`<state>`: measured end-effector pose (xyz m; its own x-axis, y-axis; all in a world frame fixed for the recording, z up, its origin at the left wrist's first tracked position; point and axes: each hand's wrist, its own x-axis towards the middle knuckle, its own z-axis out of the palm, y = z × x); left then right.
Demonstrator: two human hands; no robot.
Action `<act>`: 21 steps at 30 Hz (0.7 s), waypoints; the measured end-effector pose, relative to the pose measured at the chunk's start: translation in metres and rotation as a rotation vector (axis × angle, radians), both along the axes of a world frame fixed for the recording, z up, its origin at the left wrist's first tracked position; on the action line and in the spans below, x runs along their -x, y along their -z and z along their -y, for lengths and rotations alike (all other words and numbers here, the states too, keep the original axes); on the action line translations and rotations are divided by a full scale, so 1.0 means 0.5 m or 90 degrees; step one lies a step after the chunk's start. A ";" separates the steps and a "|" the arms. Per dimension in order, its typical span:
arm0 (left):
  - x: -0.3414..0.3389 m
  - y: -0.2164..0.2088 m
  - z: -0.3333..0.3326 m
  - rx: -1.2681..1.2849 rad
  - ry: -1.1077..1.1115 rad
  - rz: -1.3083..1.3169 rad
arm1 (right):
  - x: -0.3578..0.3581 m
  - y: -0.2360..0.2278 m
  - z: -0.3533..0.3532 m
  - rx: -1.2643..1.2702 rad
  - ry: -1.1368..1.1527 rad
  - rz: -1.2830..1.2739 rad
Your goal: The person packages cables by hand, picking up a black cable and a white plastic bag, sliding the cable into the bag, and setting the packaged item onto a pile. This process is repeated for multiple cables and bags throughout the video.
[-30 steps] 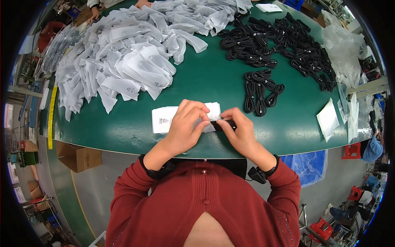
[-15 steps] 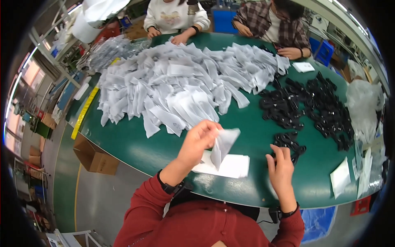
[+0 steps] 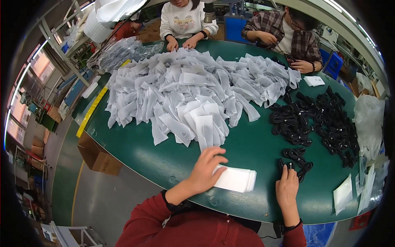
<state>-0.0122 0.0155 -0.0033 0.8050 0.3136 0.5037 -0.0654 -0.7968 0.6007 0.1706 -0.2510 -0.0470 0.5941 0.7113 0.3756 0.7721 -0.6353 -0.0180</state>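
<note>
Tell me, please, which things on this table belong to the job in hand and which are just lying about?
In use:
left hand on flat white bag stack
right hand at black cable bundle
filled white pouches

Lying about:
cardboard box
yellow strip
clear plastic bags

Two hands of the wearer are seen at the near edge: the left hand point(image 3: 205, 171) and the right hand point(image 3: 286, 188). One near stack of flat white bags point(image 3: 235, 179) is counted under the left hand. One large heap of white bags point(image 3: 193, 94) is spread over the far left of the one green table point(image 3: 156, 158); its pieces are too many to be counted. One broad cluster of black cords point(image 3: 317, 121) is seen at the right, and one small bundle of black cords point(image 3: 295, 158) near the right hand. Two other people point(image 3: 187, 18) are counted at the far edge, and one cardboard box point(image 3: 96, 154) at the left.
</note>
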 end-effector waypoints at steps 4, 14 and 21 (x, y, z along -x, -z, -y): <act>0.003 0.022 0.028 0.029 0.075 -0.025 | 0.008 -0.003 0.005 -0.045 -0.029 -0.052; -0.001 0.036 0.066 0.061 0.117 -0.046 | -0.004 -0.025 -0.006 -0.056 -0.047 -0.062; -0.011 0.038 0.073 0.061 0.141 -0.051 | -0.001 -0.019 -0.009 -0.043 -0.055 -0.037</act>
<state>-0.0069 -0.0209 -0.0222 0.8953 0.1692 0.4120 -0.1807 -0.7075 0.6832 0.1709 -0.2464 -0.0374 0.5533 0.7351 0.3919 0.8206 -0.5618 -0.1049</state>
